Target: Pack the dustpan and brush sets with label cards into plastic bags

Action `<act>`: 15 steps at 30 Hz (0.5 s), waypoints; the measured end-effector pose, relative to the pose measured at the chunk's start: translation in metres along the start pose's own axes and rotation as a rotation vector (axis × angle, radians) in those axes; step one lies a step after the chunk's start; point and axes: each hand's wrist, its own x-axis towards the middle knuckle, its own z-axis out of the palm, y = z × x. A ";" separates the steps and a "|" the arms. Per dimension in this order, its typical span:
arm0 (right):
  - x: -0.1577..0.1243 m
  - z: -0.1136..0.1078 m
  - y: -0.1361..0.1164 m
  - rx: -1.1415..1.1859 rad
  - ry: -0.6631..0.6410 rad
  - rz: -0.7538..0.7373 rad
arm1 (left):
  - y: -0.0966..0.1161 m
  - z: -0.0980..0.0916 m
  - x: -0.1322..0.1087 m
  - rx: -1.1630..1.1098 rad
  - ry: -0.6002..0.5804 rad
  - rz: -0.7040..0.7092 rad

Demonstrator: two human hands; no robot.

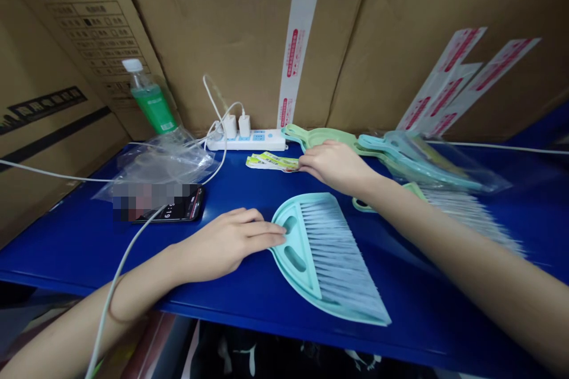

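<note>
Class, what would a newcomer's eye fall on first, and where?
The turquoise dustpan bearing a pale-bristled brush, central on the blue tabletop, with the left hand at its rounded side. Beyond it, the right hand touches yellow-green labels near the power strip. Back left, a green bottle stands out.
</note>
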 end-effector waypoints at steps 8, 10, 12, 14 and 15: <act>-0.066 -0.024 0.001 0.440 0.108 -0.163 | -0.003 0.000 0.002 -0.045 0.018 0.014; -0.079 -0.027 -0.003 0.608 0.052 -0.175 | -0.004 -0.001 0.003 -0.057 0.020 0.017; -0.087 -0.030 -0.009 0.690 -0.034 -0.172 | -0.004 -0.002 0.004 -0.063 0.017 0.009; -0.092 -0.032 -0.016 0.727 -0.119 -0.193 | -0.003 -0.004 0.005 -0.063 0.004 -0.009; -0.094 -0.033 -0.020 0.736 -0.154 -0.212 | -0.003 -0.004 0.005 -0.062 -0.003 -0.017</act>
